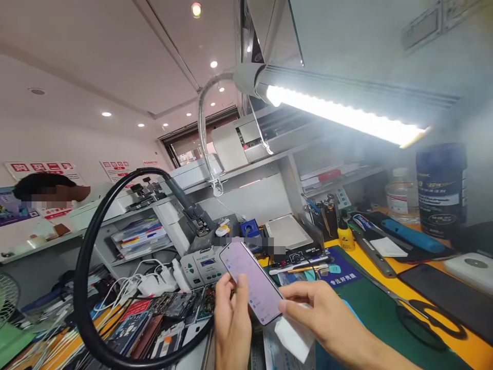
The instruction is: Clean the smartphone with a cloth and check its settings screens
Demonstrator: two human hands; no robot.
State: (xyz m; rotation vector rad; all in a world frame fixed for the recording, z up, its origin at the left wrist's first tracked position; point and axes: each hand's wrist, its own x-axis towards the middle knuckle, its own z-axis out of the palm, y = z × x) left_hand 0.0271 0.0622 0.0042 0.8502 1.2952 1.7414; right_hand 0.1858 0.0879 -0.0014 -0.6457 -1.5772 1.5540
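A long worktop [474,350], yellow with a green mat, runs from the near right to the far shelves. A bar lamp [339,110] hangs over it on a bendy neck, so its light falls on the working area. At the left a thick black hose [82,288] loops up from the near edge to a holder on the soldering station [202,267], probably to keep it off the clutter. Under the loop lies a heap of phone parts [173,313].

Near the middle, above the front edge, is the phone [254,280], lit and tilted back towards its holder, I'd say so the screen reads easily. The left hand [231,321] grasps it from below, thumb on the glass. The right hand [325,313] is curled on a white wipe [293,338], its forefinger against the phone's right edge.

Black scissors [427,314] lie to the right on the mat.

The screen's text is too faint to read, a patch behind the phone is blurred, and both forearms are cut off by the frame.
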